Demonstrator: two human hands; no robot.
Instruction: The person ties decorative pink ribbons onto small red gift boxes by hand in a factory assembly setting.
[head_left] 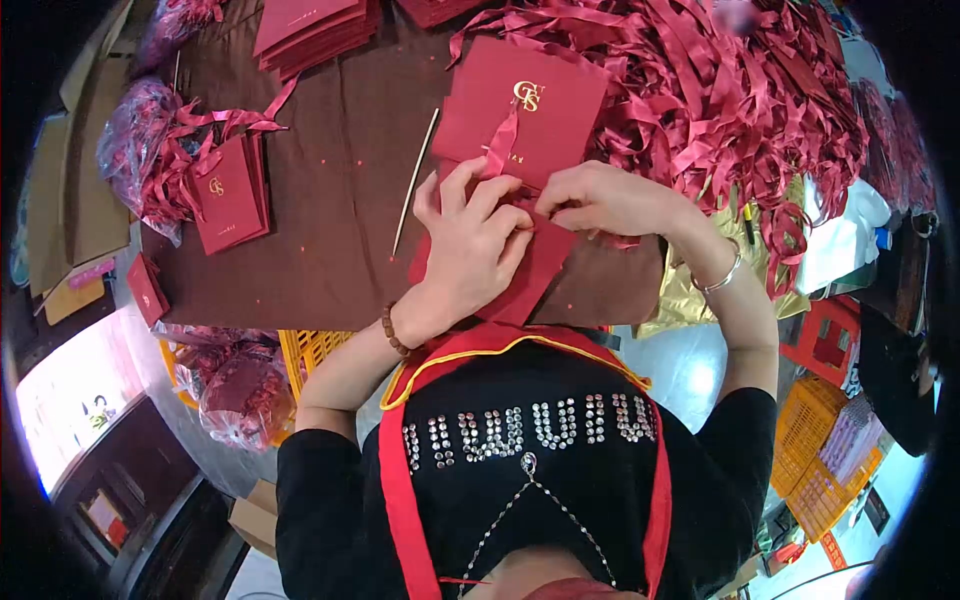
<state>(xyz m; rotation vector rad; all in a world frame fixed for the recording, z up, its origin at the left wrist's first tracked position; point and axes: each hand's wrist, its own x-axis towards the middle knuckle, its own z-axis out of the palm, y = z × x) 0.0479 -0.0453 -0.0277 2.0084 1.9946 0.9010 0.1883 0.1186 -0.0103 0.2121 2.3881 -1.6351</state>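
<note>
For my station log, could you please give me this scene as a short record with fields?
Left hand: pressed flat on the red bag
Right hand: fingers pinching the ribbon of that bag
Beside the hands: thin stick lying on the brown cloth
Right of the bag: ribbon pile
Left side: stacked bags with ribbons

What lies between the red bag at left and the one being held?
Only a thin stick on the brown cloth, in the head view.
</note>
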